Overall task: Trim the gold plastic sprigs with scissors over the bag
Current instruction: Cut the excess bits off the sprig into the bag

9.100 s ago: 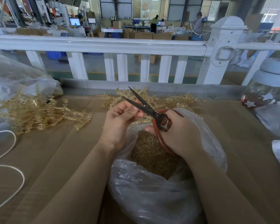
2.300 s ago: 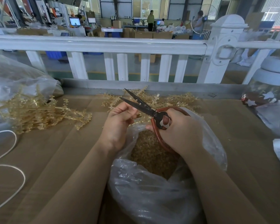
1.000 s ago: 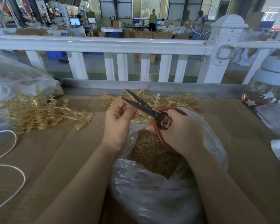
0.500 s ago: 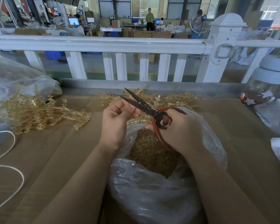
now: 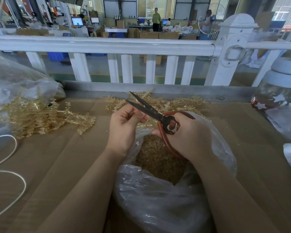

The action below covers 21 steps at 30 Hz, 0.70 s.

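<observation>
Left hand point(image 5: 124, 125) shifted slightly — dark blades point(image 5: 142, 105) parted.

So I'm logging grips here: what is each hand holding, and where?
Right hand grips the red-handled black scissors by their handle loops; left hand pinches a gold plastic sprig, mostly hidden.

A brown cardboard-covered table point(image 5: 60, 162) sits against a white railing point(image 5: 107, 45) with a square post point(image 5: 232, 47). Beyond it, a daylit factory floor point(image 5: 97, 68) holds cardboard boxes point(image 5: 149, 34), computer monitors point(image 5: 77, 21), and tall windows point(image 5: 148, 5).
</observation>
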Each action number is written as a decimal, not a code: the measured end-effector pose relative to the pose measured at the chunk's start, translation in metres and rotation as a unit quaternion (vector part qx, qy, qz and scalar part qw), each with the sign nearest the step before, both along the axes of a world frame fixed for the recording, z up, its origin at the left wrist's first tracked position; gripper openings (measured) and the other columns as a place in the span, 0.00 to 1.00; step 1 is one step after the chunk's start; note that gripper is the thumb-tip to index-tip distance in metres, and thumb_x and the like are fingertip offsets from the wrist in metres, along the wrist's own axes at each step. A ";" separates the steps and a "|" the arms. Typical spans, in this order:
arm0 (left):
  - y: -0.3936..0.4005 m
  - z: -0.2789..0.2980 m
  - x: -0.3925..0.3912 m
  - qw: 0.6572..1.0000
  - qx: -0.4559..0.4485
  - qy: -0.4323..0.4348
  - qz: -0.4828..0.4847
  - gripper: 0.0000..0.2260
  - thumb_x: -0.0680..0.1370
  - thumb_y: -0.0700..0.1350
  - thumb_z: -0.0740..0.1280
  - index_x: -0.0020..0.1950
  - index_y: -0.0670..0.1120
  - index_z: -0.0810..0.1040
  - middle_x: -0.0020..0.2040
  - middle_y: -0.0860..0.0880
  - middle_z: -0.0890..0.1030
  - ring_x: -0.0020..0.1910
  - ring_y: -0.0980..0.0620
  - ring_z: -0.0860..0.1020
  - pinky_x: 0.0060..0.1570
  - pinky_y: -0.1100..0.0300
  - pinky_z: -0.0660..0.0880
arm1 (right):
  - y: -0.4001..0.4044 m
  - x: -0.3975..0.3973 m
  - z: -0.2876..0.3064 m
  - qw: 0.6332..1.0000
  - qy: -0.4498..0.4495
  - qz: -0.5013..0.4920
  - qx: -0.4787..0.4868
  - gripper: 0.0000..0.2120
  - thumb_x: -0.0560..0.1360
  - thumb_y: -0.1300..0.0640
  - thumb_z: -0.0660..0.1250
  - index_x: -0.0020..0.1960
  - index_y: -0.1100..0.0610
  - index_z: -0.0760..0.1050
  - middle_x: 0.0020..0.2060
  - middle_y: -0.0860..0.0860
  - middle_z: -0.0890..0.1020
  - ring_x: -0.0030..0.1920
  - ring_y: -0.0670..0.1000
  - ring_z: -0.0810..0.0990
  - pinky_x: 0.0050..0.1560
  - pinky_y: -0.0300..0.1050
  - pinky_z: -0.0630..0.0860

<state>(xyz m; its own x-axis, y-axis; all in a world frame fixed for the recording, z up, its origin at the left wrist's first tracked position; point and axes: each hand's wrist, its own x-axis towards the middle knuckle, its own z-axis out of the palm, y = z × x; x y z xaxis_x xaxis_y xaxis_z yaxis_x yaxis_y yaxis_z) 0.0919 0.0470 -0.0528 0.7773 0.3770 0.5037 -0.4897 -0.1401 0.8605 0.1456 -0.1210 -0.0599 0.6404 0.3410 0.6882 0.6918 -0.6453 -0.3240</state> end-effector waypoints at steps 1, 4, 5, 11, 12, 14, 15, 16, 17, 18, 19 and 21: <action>0.000 0.000 0.000 1.000 -0.002 0.001 -0.001 0.10 0.79 0.31 0.63 0.45 0.42 0.80 0.36 0.46 0.80 0.37 0.53 0.77 0.42 0.62 0.76 | 0.000 0.000 0.000 1.000 0.002 0.001 0.000 0.38 0.69 0.21 0.52 0.46 0.52 0.82 0.38 0.43 0.83 0.34 0.41 0.72 0.37 0.33 0.71; 0.000 0.001 0.000 1.000 -0.006 0.004 -0.003 0.10 0.79 0.30 0.63 0.45 0.42 0.80 0.36 0.47 0.79 0.37 0.54 0.77 0.42 0.62 0.76 | 0.000 0.001 0.000 1.000 0.008 -0.004 -0.009 0.32 0.69 0.23 0.58 0.46 0.51 0.81 0.37 0.42 0.83 0.34 0.42 0.73 0.37 0.32 0.71; 0.000 0.002 0.000 1.000 -0.007 0.005 -0.003 0.10 0.79 0.30 0.63 0.45 0.42 0.80 0.36 0.46 0.79 0.37 0.54 0.77 0.42 0.62 0.76 | 0.000 0.001 0.000 1.000 0.005 -0.004 -0.010 0.32 0.69 0.24 0.59 0.46 0.51 0.82 0.37 0.42 0.83 0.33 0.42 0.74 0.37 0.32 0.72; -0.002 0.003 -0.001 1.000 -0.011 0.003 -0.003 0.08 0.79 0.30 0.63 0.46 0.38 0.79 0.37 0.43 0.79 0.37 0.53 0.77 0.43 0.62 0.76 | 0.000 0.001 0.000 1.000 -0.006 -0.004 0.000 0.34 0.70 0.21 0.55 0.44 0.51 0.81 0.36 0.41 0.83 0.32 0.40 0.72 0.35 0.27 0.66; -0.002 0.003 -0.001 1.000 -0.010 0.003 -0.004 0.08 0.79 0.30 0.63 0.46 0.38 0.79 0.37 0.43 0.78 0.37 0.53 0.77 0.43 0.62 0.76 | 0.000 0.001 0.000 1.000 -0.005 -0.001 0.004 0.35 0.70 0.21 0.54 0.44 0.50 0.82 0.36 0.41 0.83 0.33 0.40 0.72 0.35 0.26 0.66; -0.002 0.003 -0.001 1.000 -0.006 0.001 -0.005 0.08 0.80 0.31 0.63 0.46 0.39 0.79 0.37 0.42 0.78 0.38 0.52 0.77 0.43 0.61 0.76 | 0.000 0.002 -0.001 1.000 0.001 0.001 0.005 0.36 0.69 0.20 0.53 0.45 0.50 0.82 0.36 0.41 0.83 0.33 0.41 0.74 0.35 0.30 0.71; -0.002 0.003 -0.001 1.000 -0.004 0.001 -0.004 0.07 0.80 0.31 0.63 0.46 0.39 0.79 0.38 0.42 0.78 0.38 0.51 0.77 0.43 0.61 0.76 | 0.000 0.003 -0.002 1.000 0.001 0.001 0.003 0.37 0.69 0.20 0.53 0.45 0.50 0.82 0.36 0.42 0.83 0.33 0.41 0.76 0.35 0.32 0.74; -0.002 0.002 -0.001 1.000 -0.004 0.003 -0.005 0.07 0.80 0.32 0.62 0.46 0.38 0.79 0.38 0.42 0.79 0.38 0.51 0.77 0.44 0.61 0.77 | 0.000 0.004 -0.003 1.000 0.000 0.004 0.002 0.37 0.69 0.20 0.53 0.45 0.50 0.82 0.36 0.42 0.83 0.34 0.42 0.77 0.37 0.34 0.76; -0.002 0.001 -0.001 1.000 -0.009 0.007 -0.008 0.07 0.81 0.33 0.61 0.48 0.38 0.78 0.39 0.42 0.79 0.39 0.51 0.78 0.44 0.60 0.77 | 0.000 0.004 -0.004 1.000 0.000 0.009 0.003 0.36 0.69 0.20 0.54 0.45 0.50 0.82 0.36 0.42 0.83 0.34 0.42 0.78 0.38 0.35 0.77; -0.003 0.001 0.000 0.999 -0.026 0.013 -0.016 0.06 0.82 0.34 0.60 0.49 0.37 0.77 0.40 0.42 0.80 0.40 0.50 0.79 0.44 0.59 0.77 | 0.000 0.004 -0.004 1.000 0.006 0.016 0.008 0.34 0.69 0.20 0.55 0.43 0.49 0.81 0.35 0.41 0.82 0.34 0.42 0.78 0.39 0.36 0.78; -0.003 0.001 0.000 0.998 -0.060 0.020 -0.029 0.06 0.83 0.35 0.59 0.50 0.37 0.76 0.41 0.43 0.81 0.40 0.49 0.80 0.44 0.57 0.78 | 0.000 0.003 -0.004 0.999 0.020 0.024 0.023 0.31 0.68 0.21 0.57 0.40 0.47 0.79 0.33 0.40 0.81 0.34 0.42 0.78 0.38 0.35 0.77; -0.003 0.003 0.000 0.984 -0.162 0.035 -0.061 0.07 0.84 0.37 0.58 0.50 0.40 0.74 0.43 0.42 0.84 0.40 0.47 0.82 0.43 0.54 0.80 | 0.001 0.001 -0.003 0.993 0.070 0.041 0.080 0.25 0.66 0.21 0.59 0.36 0.42 0.74 0.29 0.38 0.77 0.34 0.41 0.78 0.36 0.33 0.75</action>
